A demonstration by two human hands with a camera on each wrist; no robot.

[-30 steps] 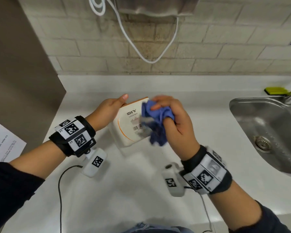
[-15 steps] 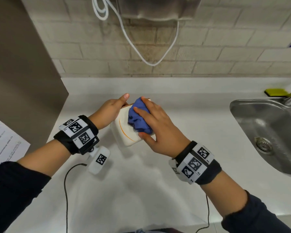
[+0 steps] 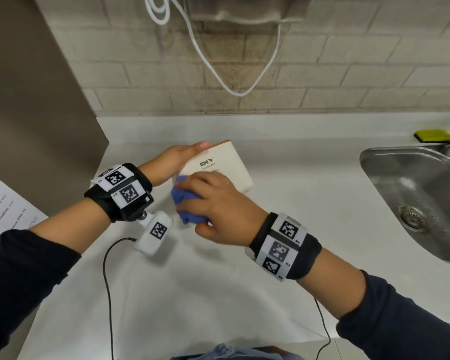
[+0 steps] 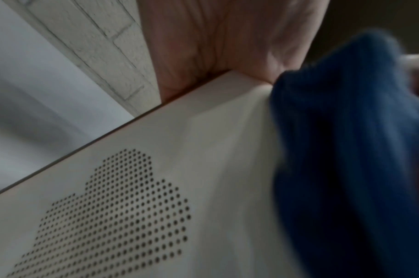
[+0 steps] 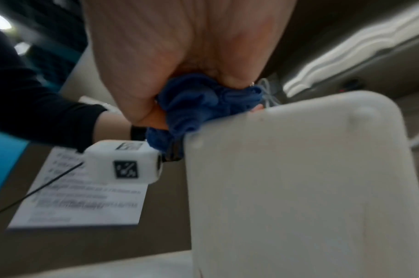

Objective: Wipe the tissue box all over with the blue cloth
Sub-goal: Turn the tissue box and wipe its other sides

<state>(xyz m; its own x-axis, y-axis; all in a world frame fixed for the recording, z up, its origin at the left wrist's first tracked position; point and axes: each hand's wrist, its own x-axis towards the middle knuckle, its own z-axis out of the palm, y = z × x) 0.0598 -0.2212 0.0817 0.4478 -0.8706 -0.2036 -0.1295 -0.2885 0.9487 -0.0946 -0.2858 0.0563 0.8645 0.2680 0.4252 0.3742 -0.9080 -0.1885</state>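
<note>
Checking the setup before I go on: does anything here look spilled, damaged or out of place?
Nothing stands out. The tissue box looks intact, tilted only because the left hand holds it; the right hand presses the blue cloth on it.

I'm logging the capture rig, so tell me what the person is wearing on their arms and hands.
Both arms wear dark long sleeves pushed up the forearm. The left wrist band and right wrist band are black, carrying white plates with black square markers. A white marked camera block hangs under the left wrist, trailing a thin black cable. A thin ring sits on one right finger.
</note>
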